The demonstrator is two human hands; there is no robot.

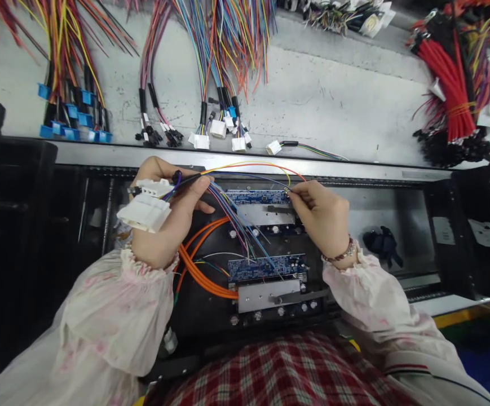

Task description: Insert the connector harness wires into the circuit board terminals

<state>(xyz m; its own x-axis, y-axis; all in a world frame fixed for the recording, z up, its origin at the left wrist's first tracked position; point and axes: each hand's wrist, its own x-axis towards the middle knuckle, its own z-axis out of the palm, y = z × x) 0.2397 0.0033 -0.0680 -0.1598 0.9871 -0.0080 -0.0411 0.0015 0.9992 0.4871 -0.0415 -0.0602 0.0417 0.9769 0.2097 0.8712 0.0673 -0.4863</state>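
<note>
My left hand [168, 211] is closed on a wire harness, thumb pressed on its black sleeve [193, 179]. White plug connectors [145, 213] stick out at the harness's left end, over my palm. Loose coloured wires [234, 220] fan out to the right and hang over the circuit boards. My right hand [323, 211] pinches the ends of a few wires, yellow, orange and blue among them, at the right end of the upper blue circuit board [265, 196]. Nearer to me lies a lower blue circuit board [265, 267] with a metal plate [265, 296] and thick orange cables [204, 276].
Behind a metal rail [228, 159], the pale shelf [321, 84] carries several bundles of coloured wires [71, 34] with connectors. A red wire bundle [447, 84] lies at far right. Dark clamps [299, 296] cross the metal plates. Black frame parts [477, 225] stand at both sides.
</note>
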